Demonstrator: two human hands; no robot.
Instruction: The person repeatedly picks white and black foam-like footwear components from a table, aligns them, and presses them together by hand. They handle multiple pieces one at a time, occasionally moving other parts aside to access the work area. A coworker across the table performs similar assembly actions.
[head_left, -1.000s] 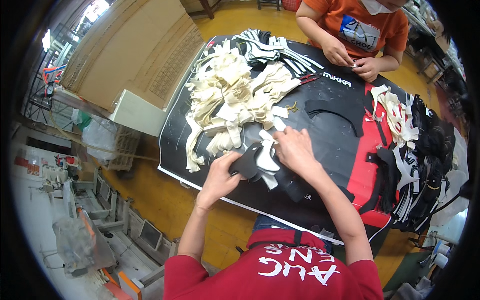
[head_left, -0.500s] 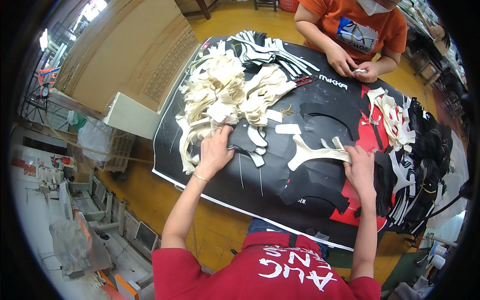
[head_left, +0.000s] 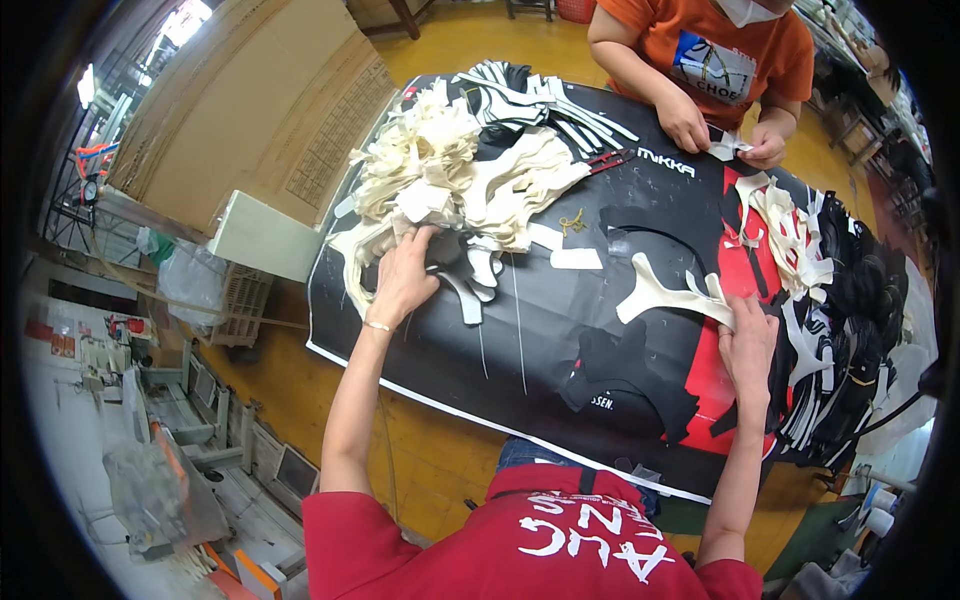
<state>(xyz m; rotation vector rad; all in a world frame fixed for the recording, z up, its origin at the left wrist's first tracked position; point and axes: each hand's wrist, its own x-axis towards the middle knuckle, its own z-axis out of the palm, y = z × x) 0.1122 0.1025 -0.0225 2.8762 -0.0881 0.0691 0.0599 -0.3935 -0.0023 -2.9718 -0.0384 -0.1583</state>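
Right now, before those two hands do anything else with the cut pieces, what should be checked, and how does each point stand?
1. Left hand reaches the cream pile: ok, its fingers rest at the pile's near edge.
2. Left hand has one single piece: cannot tell, the fingers hide what they touch.
3. Right hand has hold of the branched white piece: ok, fingertips touch its end, and it lies flat on the black sheet.
4. Right-side stacks clear of that piece: not ok, they lie close beside it.
5. Other person's hands out of the way: ok, they work at the far edge.
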